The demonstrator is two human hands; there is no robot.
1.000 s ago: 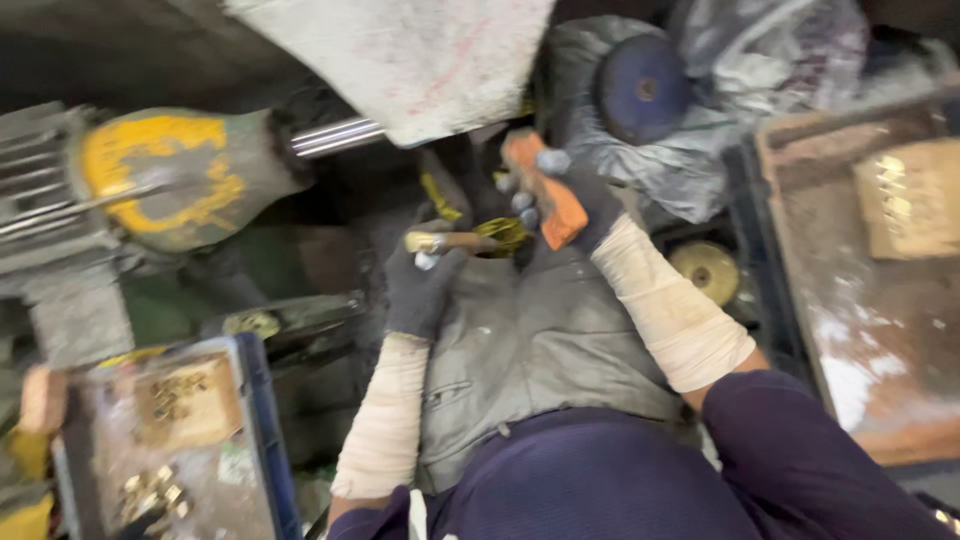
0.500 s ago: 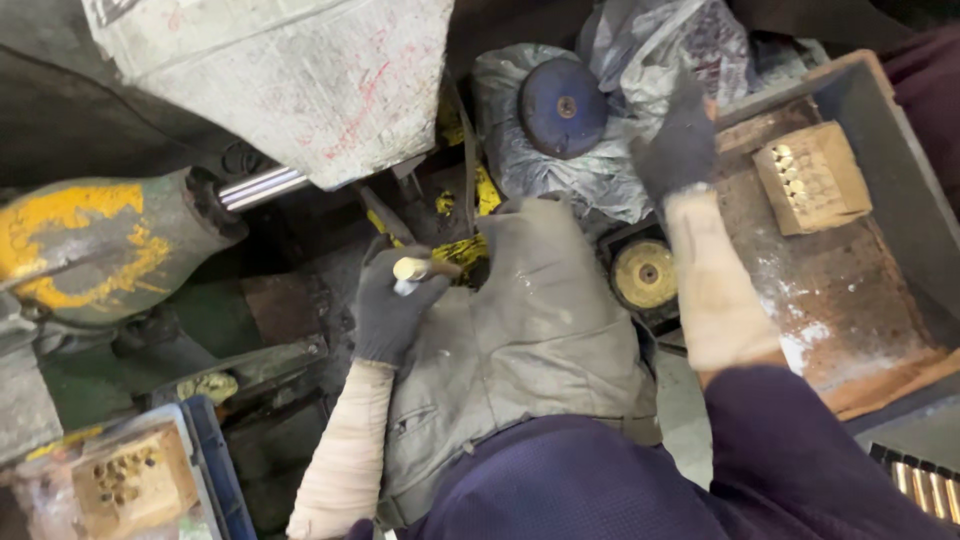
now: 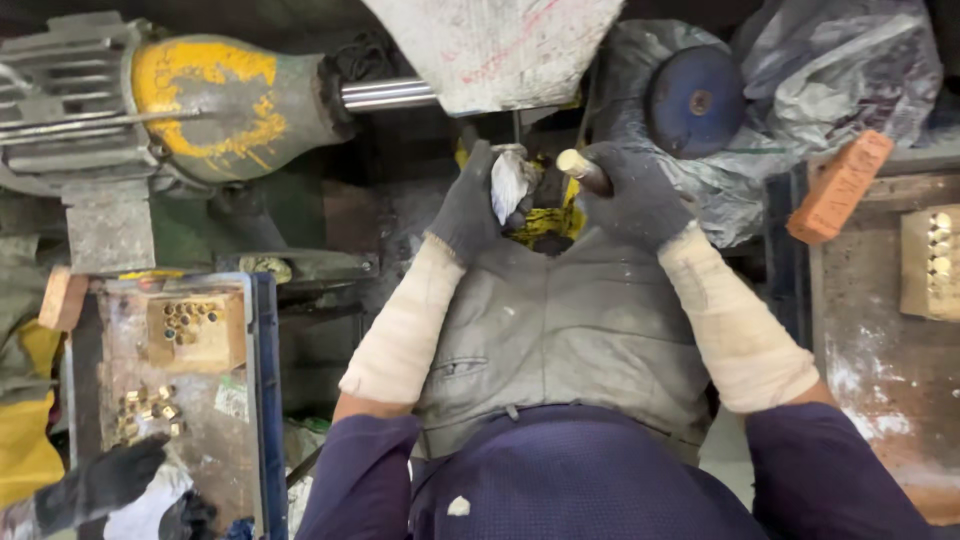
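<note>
Beyond my fingers, to their upper left, lies the large motor housing (image 3: 200,100), grey with worn yellow paint, its polished steel shaft (image 3: 388,94) running toward a pale stone-like block (image 3: 500,45) directly above my fingers. Below my fingers a grey apron (image 3: 560,340) covers my lap. To the right of my fingers stands a rusty metal tray (image 3: 870,330) carrying a perforated brass-coloured block (image 3: 932,262), with an orange brick-shaped bar (image 3: 838,186) on its near corner; above that, a round blue disc (image 3: 695,100) rests on crumpled plastic sheeting (image 3: 830,70). Far left and below my fingers, a blue-rimmed tray (image 3: 262,400) holds a second perforated block (image 3: 192,328) and loose brass pieces (image 3: 145,412); another person's gloved hand (image 3: 100,485) rests at its lower edge. My left hand (image 3: 470,205), in a dark glove, has its fingers curled closed around a crumpled white rag (image 3: 510,180). My right hand (image 3: 635,200), likewise gloved, has its fingers wrapped shut on a short rod with a pale rounded end (image 3: 578,165), just beside the rag; whether rag and rod touch I cannot tell.
</note>
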